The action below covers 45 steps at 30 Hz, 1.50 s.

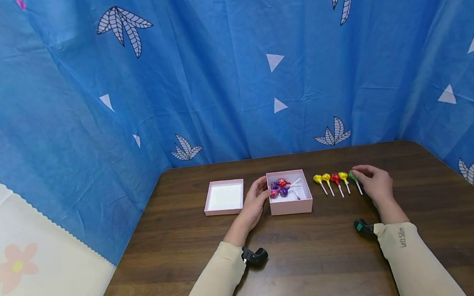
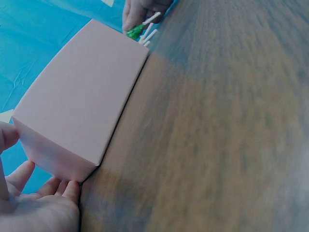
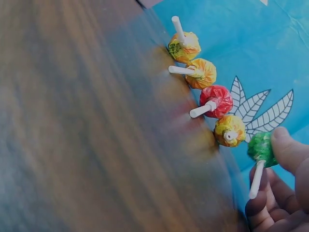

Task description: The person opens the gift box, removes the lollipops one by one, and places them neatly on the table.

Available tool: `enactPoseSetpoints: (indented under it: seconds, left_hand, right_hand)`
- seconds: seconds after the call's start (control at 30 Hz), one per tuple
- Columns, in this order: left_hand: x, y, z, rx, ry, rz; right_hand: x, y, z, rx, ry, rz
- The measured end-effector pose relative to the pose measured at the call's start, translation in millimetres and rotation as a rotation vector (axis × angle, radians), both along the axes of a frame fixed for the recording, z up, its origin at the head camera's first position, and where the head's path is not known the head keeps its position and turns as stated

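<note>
My left hand (image 1: pixel 255 199) rests against the left side of a pink box (image 1: pixel 291 208), its fingers touching the wall and the thumb at the upper edge. Inside lie several red and purple lollipops (image 1: pixel 283 192) with white sticks. To the right of the box, my right hand (image 1: pixel 375 185) pinches a green lollipop (image 3: pixel 261 147) by its wrapped head, between thumb and fingers. It is the rightmost of a row, beside a yellow lollipop (image 3: pixel 229 130), a red lollipop (image 3: pixel 217 100) and two more yellow lollipops (image 3: pixel 201 73). The left wrist view hides the box's contents.
A pink-edged lid (image 1: pixel 225 197) with a white inside lies left of the box on the brown wooden table (image 1: pixel 309 261). Behind the table hangs a blue curtain (image 1: pixel 224 76) with leaf and triangle prints. A pale flowered cloth (image 1: pixel 33 287) hangs at the left.
</note>
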State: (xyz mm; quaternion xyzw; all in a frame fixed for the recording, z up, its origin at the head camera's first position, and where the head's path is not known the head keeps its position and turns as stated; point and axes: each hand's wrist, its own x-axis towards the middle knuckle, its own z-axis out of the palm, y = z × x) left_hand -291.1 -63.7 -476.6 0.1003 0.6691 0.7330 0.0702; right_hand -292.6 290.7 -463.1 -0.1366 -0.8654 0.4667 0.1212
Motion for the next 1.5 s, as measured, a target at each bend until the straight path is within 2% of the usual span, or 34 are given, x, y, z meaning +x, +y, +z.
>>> enactPoseSetpoints:
  seconds: [0.17, 0.67, 0.9, 1.3, 1.5]
  left_hand:
    - [-0.2, -0.3, 1.3, -0.003, 0.001, -0.002]
    - [-0.3, 0.8, -1.0, -0.001, -0.002, 0.008]
    - [1.4, 0.5, 0.4, -0.013, -0.002, 0.012]
    - [-2.7, -0.4, -2.5, -0.021, -0.014, 0.009]
    - [-3.4, -0.8, -3.6, -0.022, -0.017, 0.010]
  right_hand:
    - [-1.5, 2.2, -3.6, 0.027, -0.016, 0.007]
    - [-3.6, 2.9, -8.8, 0.183, 0.007, 0.019]
    - [-4.4, 4.3, -9.1, 0.196, 0.012, 0.018]
    - [-1.9, 4.1, -7.7, 0.188, 0.022, 0.015]
    - [-2.4, 3.5, -9.2, 0.210, 0.055, -0.004]
